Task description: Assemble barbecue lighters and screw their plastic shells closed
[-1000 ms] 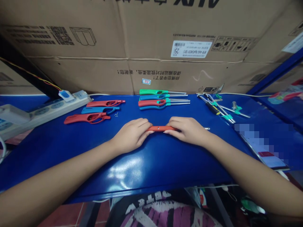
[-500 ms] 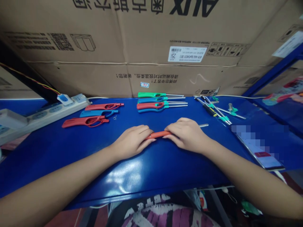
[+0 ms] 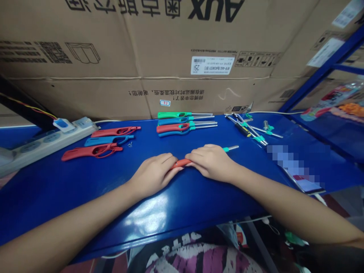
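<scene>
Between my two hands lies a red gas lighter [image 3: 182,162], low over the blue table. My left hand [image 3: 155,172] is closed around its left end. My right hand [image 3: 210,162] wraps the other part, and a green collar with a metal tube sticks out past the fingers on the right. Most of the lighter's body is hidden by my hands. Beyond them is a row of lighters with metal tubes [image 3: 186,124] in green, blue and red. To the left lie red and blue lighter handles [image 3: 92,151] without tubes, with small screws [image 3: 130,144] beside them.
A white power strip [image 3: 48,142] runs along the left edge. Loose metal tubes with green collars [image 3: 260,138] and a black-and-yellow screwdriver [image 3: 242,130] lie at the right, near a phone [image 3: 301,178]. A large cardboard box [image 3: 165,49] stands along the back.
The view has shifted, so the table items appear further left. Both hands still grip the red lighter; its green collar now shows beyond my right hand, where only the metal tube showed before.
</scene>
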The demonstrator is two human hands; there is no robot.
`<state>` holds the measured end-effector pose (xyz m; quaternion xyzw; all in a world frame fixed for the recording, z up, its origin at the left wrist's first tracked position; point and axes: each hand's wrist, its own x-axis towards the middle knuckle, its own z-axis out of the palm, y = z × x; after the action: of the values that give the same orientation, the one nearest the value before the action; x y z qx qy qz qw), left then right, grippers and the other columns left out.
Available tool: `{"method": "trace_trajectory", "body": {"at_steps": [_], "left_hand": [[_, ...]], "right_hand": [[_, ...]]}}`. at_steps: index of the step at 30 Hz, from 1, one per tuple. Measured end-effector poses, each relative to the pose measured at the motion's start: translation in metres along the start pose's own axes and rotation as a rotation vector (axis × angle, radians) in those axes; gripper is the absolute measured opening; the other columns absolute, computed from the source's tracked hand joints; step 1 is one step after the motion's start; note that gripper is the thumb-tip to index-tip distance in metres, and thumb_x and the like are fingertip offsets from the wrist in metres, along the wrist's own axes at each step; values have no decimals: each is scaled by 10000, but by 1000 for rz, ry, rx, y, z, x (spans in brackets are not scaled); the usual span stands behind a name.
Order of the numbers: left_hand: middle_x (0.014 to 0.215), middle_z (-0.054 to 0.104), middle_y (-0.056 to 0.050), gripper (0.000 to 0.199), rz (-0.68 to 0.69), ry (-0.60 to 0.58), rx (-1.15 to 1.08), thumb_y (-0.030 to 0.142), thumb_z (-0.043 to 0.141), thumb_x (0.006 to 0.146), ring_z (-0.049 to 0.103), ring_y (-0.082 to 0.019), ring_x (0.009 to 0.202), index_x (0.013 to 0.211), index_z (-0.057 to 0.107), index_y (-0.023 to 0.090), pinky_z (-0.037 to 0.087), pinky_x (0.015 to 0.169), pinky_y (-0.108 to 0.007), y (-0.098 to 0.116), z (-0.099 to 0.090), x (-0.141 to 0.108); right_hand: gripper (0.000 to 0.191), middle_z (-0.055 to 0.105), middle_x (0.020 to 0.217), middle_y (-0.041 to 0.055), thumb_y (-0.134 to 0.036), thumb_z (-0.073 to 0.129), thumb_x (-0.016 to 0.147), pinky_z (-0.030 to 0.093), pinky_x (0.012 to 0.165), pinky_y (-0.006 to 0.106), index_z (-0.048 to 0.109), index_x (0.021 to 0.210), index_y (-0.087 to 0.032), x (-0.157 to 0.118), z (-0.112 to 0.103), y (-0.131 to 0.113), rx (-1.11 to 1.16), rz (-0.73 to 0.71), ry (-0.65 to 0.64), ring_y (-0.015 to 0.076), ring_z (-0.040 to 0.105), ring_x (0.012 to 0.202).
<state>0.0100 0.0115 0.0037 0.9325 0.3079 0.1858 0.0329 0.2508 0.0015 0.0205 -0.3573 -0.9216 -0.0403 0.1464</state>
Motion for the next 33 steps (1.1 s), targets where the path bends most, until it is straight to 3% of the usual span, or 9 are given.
{"method": "trace_trajectory", "body": {"at_steps": [5,7,13,18,22,30,33], "left_hand": [[1031,686,-80,412,12,74,50,528,532,991,661,-237,891,1172,612,166,513,745,-329,-12,-2,4],[1075,692,-96,437,24,65,115,507,541,992,673,-253,906,1254,595,160,523,755,-349,-15,-4,4],[879,764,-54,383,188,145,137,460,476,1034,714,-211,724,1196,649,159,505,648,-327,-11,-7,-2],[837,787,-35,327,255,231,57,395,459,1055,731,-167,646,1108,666,147,504,594,-289,-6,-3,-4],[801,782,-38,356,263,243,48,395,430,1066,729,-163,615,1072,675,135,507,569,-279,-5,-1,-4],[768,773,-47,350,260,252,61,401,458,1054,722,-184,595,1075,690,140,493,545,-278,-17,-1,-1],[777,772,-46,355,230,211,27,418,466,1049,723,-187,604,1089,691,147,494,555,-276,-25,-1,-2]], "right_hand": [[279,762,926,55,-344,437,1049,363,669,315,677,1055,-201,4,-11,-4,21,239,-182,209,682,782],[315,756,918,54,-368,402,1058,373,644,314,672,1063,-205,4,-14,-2,43,296,-208,214,684,769],[384,657,1229,97,-420,414,1052,503,797,325,604,1293,-188,-2,-17,5,241,26,-149,205,675,974],[348,689,1172,83,-381,423,1052,503,722,298,646,1218,-170,-6,-13,2,228,-113,-52,194,679,973],[317,720,1143,61,-333,412,1060,486,714,277,671,1171,-189,-6,-10,0,212,-119,2,176,688,973],[316,738,1118,85,-347,520,1015,508,783,303,661,1235,-170,-6,-18,10,225,-53,-77,209,697,993],[252,760,1012,78,-297,525,1005,480,715,294,712,1129,-181,-8,-22,16,152,14,-85,206,709,893]]}}
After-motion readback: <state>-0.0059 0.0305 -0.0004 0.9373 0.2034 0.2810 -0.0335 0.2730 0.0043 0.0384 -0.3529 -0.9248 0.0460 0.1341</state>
